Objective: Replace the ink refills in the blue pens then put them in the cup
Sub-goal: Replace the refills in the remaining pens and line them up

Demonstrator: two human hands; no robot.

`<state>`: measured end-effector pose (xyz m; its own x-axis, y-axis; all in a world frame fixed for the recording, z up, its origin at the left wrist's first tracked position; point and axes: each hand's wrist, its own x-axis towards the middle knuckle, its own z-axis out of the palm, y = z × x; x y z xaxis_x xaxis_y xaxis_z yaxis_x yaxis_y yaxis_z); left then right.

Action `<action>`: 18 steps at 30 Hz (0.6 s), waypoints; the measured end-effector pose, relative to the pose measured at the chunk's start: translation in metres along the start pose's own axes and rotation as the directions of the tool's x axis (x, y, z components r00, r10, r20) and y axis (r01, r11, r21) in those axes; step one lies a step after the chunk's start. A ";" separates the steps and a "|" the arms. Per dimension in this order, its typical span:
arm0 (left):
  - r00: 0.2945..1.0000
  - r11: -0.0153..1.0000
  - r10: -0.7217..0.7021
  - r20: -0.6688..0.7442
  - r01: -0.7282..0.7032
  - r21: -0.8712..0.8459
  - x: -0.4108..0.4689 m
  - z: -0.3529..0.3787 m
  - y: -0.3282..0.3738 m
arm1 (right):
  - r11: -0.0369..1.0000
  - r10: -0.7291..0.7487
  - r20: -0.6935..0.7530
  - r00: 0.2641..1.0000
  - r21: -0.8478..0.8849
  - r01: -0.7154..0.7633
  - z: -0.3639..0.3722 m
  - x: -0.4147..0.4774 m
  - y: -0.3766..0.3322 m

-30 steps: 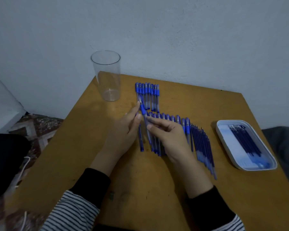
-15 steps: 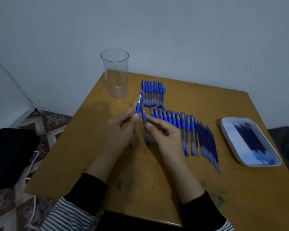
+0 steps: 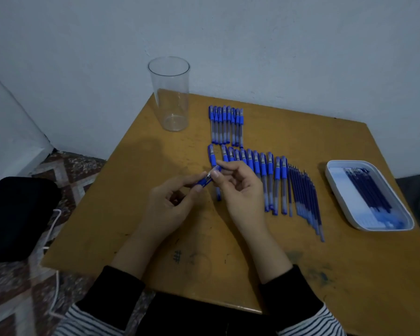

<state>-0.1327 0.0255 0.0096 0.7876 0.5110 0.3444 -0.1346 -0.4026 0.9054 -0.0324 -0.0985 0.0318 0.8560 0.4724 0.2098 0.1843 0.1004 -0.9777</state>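
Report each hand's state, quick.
Left hand: pinching the blue pen.
Right hand: pinching the same pen's other end.

Fingers of the left hand (image 3: 170,204) and right hand (image 3: 238,190) cover most of the blue pen (image 3: 207,181) they pinch, mid-frame. The right hand also hides the lower parts of several pens in the middle row of pens (image 3: 263,166). The refills (image 3: 366,190) in the tray (image 3: 340,197) at right are too small to count. The bottom edge cuts off the striped sleeves (image 3: 90,321), the left edge the black bag (image 3: 17,214), and the right edge the table (image 3: 349,275).
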 end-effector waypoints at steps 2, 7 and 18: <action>1.000 1.000 -0.029 -0.002 0.029 -0.011 0.000 0.002 0.002 | 1.000 -0.005 0.006 1.000 -0.009 0.006 0.000 -0.001 0.002; 0.999 0.998 -0.046 0.021 0.047 -0.050 0.003 0.004 0.003 | 1.000 -0.014 -0.014 1.000 0.019 0.015 -0.001 -0.002 0.002; 0.998 0.998 -0.016 0.062 0.019 -0.056 0.002 0.001 0.001 | 0.997 -0.050 0.022 0.999 0.061 0.048 -0.002 0.001 0.007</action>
<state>-0.1305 0.0260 0.0109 0.8251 0.4695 0.3142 -0.1531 -0.3494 0.9244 -0.0290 -0.0987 0.0255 0.8350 0.4860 0.2581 0.1956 0.1763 -0.9647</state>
